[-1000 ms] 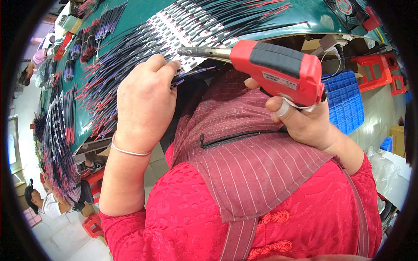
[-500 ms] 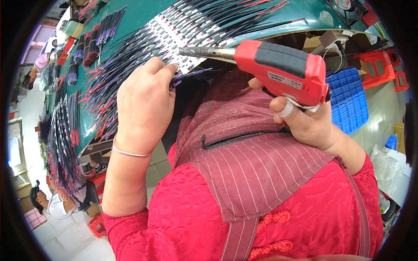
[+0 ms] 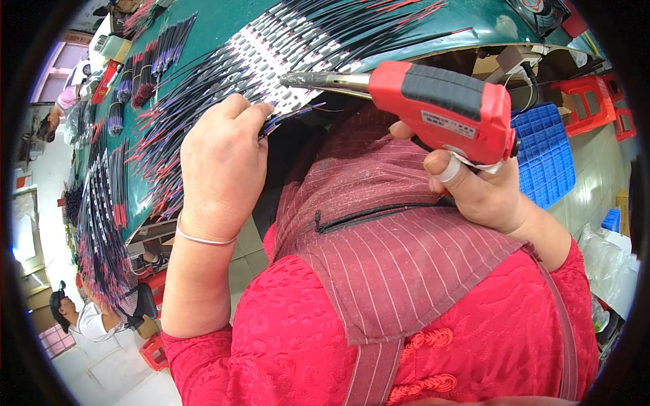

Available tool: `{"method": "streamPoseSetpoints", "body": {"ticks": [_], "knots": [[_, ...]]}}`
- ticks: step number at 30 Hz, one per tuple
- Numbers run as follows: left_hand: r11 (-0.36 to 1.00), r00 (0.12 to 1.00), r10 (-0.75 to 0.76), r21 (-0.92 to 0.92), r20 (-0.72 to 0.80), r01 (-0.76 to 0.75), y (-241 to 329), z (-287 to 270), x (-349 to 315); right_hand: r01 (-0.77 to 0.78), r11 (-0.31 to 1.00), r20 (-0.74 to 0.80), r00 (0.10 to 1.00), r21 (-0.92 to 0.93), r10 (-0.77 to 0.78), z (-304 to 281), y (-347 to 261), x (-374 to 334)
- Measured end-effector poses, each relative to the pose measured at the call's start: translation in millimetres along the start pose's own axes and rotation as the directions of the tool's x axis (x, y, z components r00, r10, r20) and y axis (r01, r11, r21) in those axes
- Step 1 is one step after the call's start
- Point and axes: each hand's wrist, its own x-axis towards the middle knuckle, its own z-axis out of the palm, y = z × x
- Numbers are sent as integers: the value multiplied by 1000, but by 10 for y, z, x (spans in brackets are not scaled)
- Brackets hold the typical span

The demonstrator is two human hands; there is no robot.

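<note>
My right hand (image 3: 484,193) is wrapped round a red and black pistol-shaped tool (image 3: 443,111) with a long metal nozzle (image 3: 332,81). White tape circles one of its digits. The nozzle points left, its dark tip over the near edge of white panels (image 3: 261,51) set in rows with many black wires (image 3: 203,71). Just left of the tip, my left hand (image 3: 220,166) is closed in a pinch at the panels' near corner. Dark blue and purple wires (image 3: 271,126) come out by its fingertips. The exact pinch point is hidden behind the fingers.
The green table (image 3: 460,20) carries wire bundles (image 3: 142,81) at the left and a fan-like black device (image 3: 542,13) at the far right. A blue crate (image 3: 545,155) and red stools (image 3: 586,105) stand right. A seated person (image 3: 91,318) is at the lower left.
The tool and my right hand have shifted very slightly right. My left hand stays pinched at nearly the same spot by the panels' edge.
</note>
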Motion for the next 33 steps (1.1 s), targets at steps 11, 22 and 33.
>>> {"method": "streamPoseSetpoints", "body": {"ticks": [11, 22, 33], "knots": [[990, 990, 114, 93, -84, -107, -7, 8, -40, 31, 999, -1, 1000, -43, -31, -10, 12, 5], [990, 997, 77, 119, -16, -75, 36, -113, -113, 87, 984, 30, 996, -157, -84, -30, 78, -6], [932, 999, -47, 359, -5, 46, -324, -559, -277, 15, 1000, -32, 999, 8, -15, 11, 14, -14]]}}
